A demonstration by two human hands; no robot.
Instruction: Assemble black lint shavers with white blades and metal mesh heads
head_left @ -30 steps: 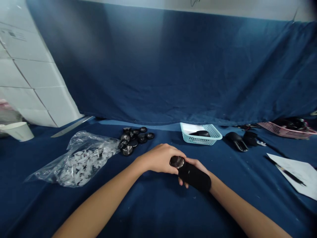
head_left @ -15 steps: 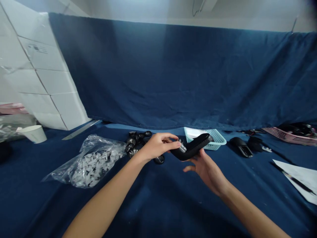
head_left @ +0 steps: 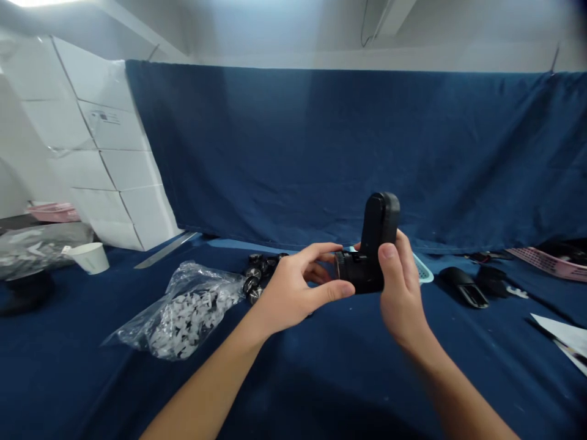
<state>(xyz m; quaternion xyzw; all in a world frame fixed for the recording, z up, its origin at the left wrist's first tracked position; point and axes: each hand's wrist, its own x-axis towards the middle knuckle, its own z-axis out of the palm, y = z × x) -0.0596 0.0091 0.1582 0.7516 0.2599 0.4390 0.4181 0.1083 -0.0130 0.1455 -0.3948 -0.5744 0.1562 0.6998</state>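
Observation:
A black L-shaped hand-held device (head_left: pixel 376 229) is raised above the table, its long arm upright and its shorter, thicker end pointing left. My right hand (head_left: pixel 403 296) is closed around the corner of it, thumb on the near side. With thumb and fingers, my left hand (head_left: pixel 293 286) grips the ribbed round end of the short part. The inside of that end is hidden by my left fingers. Behind my left hand lie several round black parts (head_left: pixel 254 272), some with shiny faces.
Left of my hands lies a clear plastic bag (head_left: pixel 183 318) of small white-and-black pieces. A paper cup (head_left: pixel 94 259) and stacked white boxes (head_left: pixel 142 211) stand farther left. Behind my right hand is a light-blue basket (head_left: pixel 425 273); black shells (head_left: pixel 463 287) and a pink basket (head_left: pixel 545 263) lie right.
The device has been turned so that its long arm now points up instead of slanting right. My right hand has moved from beneath it to wrap around its side.

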